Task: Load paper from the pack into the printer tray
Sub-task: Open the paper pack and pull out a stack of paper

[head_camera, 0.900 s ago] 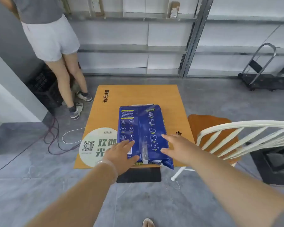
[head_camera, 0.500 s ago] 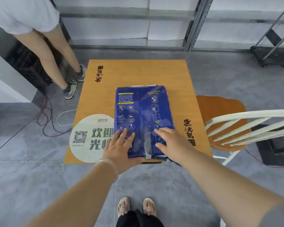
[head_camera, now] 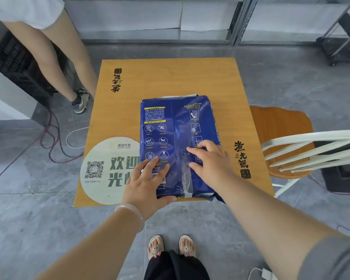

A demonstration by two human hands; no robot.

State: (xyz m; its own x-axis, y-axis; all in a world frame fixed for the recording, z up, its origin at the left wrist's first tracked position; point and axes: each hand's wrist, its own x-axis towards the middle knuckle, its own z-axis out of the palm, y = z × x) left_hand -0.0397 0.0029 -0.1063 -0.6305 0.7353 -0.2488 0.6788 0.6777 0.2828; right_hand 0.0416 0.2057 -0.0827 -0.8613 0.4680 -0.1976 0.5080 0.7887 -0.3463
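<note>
A blue paper pack lies flat on the orange wooden table, its near end at the table's front edge. White sheets show at its far end. My left hand rests flat on the pack's near left corner, thumb hooked over the front edge. My right hand presses on the pack's right half beside the clear tape seam, fingers curled against the wrap. No printer tray is in view.
A round white sticker with a QR code sits on the table's near left. A wooden chair with a white back stands to the right. Another person's legs and cables are at the left. A trolley stands far right.
The view has tilted down and moved closer to the table. My right hand has slid from the pack's near right corner up onto its right half. My left hand stays on the near left corner.
</note>
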